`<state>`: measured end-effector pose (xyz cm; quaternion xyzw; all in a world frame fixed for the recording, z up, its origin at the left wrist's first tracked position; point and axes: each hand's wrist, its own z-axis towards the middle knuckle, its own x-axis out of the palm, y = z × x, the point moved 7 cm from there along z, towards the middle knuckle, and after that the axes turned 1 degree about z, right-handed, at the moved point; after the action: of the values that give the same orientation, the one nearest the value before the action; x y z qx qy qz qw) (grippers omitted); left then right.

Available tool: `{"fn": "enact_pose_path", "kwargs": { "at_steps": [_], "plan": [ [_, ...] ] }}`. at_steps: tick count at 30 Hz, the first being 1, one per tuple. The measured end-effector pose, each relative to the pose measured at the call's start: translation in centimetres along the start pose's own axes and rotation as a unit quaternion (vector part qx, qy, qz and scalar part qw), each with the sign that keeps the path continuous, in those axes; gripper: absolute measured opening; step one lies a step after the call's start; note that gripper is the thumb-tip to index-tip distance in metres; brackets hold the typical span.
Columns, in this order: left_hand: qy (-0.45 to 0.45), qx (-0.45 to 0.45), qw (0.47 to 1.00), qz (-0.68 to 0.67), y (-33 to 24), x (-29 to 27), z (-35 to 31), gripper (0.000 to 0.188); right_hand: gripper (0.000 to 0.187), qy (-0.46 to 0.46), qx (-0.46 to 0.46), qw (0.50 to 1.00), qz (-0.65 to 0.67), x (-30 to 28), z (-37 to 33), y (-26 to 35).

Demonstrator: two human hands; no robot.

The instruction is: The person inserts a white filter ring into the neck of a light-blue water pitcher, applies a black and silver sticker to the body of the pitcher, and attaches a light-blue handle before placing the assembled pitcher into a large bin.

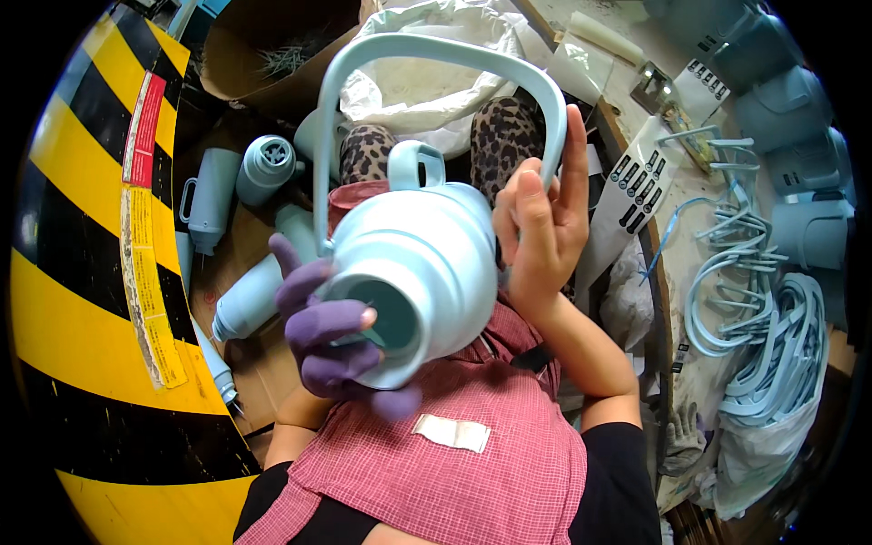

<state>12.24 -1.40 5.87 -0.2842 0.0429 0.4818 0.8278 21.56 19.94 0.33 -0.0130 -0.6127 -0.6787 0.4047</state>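
A light blue plastic thermos jug shell (pixel 445 263) is held in front of my chest, its round open mouth tilted toward me. My left hand (pixel 327 336), in a purple glove with some bare fingertips, grips the rim of the mouth, with fingers hooked into the opening. A curved light blue carrying handle (pixel 436 47) arches over the shell, its left end at the shell's side. Around the right end of that handle my right hand (pixel 545 222), bare, is partly closed, its index finger stretched up along it. Where this end meets the shell is hidden by the hand.
More blue jug shells (pixel 214 195) lie on cardboard at left, beside a yellow-and-black striped panel (pixel 82 300). On the right bench (pixel 668 282) are loose blue strips, bundled handles (pixel 781 354), sticker sheets (pixel 636 186) and a grey glove (pixel 683 440). A white sack (pixel 409 91) stands ahead.
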Motion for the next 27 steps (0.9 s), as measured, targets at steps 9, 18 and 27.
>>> {"fn": "enact_pose_path", "kwargs": {
  "at_steps": [9, 18, 27],
  "plan": [
    [0.093, -0.531, 0.744, -0.396, 5.6, 2.6, -2.1, 0.057, 0.069, 0.073, 0.137, 0.987, -0.042, -1.7, -4.3, 0.5],
    [-0.028, -0.428, 0.743, -0.513, 7.6, 3.8, -6.8, 0.017, 0.075, 0.114, 0.083, 0.971, -0.192, -1.8, -3.8, 0.0],
    [0.071, -0.395, 0.799, -0.447, 8.3, 4.3, -4.2, 0.038, 0.076, 0.074, 0.090, 0.977, -0.178, -1.8, -3.9, 0.3]
  ]
}}
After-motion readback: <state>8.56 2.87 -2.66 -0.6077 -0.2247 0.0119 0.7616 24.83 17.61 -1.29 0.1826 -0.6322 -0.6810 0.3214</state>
